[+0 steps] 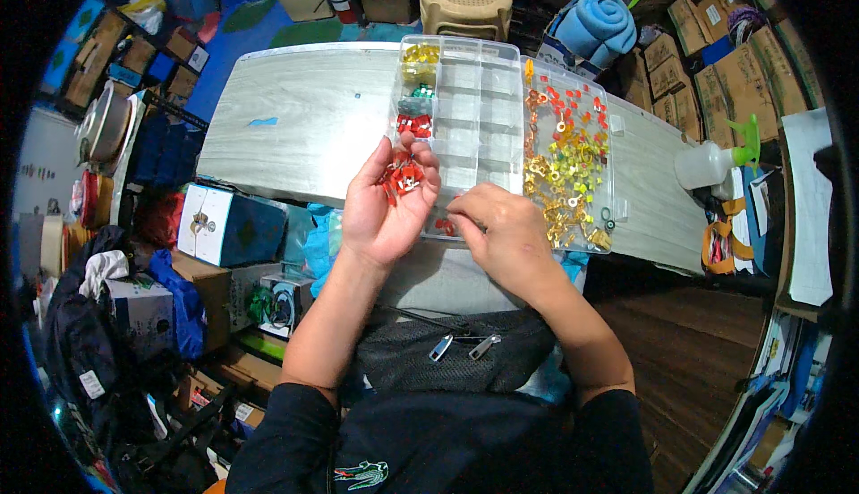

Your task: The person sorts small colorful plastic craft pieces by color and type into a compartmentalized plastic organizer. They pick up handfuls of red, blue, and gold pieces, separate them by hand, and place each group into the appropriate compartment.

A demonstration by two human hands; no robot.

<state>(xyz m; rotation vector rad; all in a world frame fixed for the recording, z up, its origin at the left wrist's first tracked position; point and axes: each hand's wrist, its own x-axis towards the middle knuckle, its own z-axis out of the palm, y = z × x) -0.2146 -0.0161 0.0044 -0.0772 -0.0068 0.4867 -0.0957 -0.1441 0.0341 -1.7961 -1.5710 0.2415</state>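
Note:
My left hand (383, 217) is turned palm up and cupped, with a heap of small red pieces with shiny metal bits (404, 177) in it. Just to its right, my right hand (503, 230) reaches over the near edge of a clear compartment box (458, 147), its thumb and fingertips pinched together. Whatever lies between those fingertips is hidden. A few red pieces (445, 225) show in a near compartment beside them. Along the box's left column sit yellow pieces (420, 53), green pieces (422, 91) and more red pieces (414, 125) in separate compartments.
Joined on the right, a clear tray or lid (605, 199) carries mixed gold, copper, red and yellow small parts. The grey table (300, 118) extends both ways. A spray bottle (702, 167) stands far right, a beige stool (465, 6) behind. Cartons (743, 73) crowd the right side.

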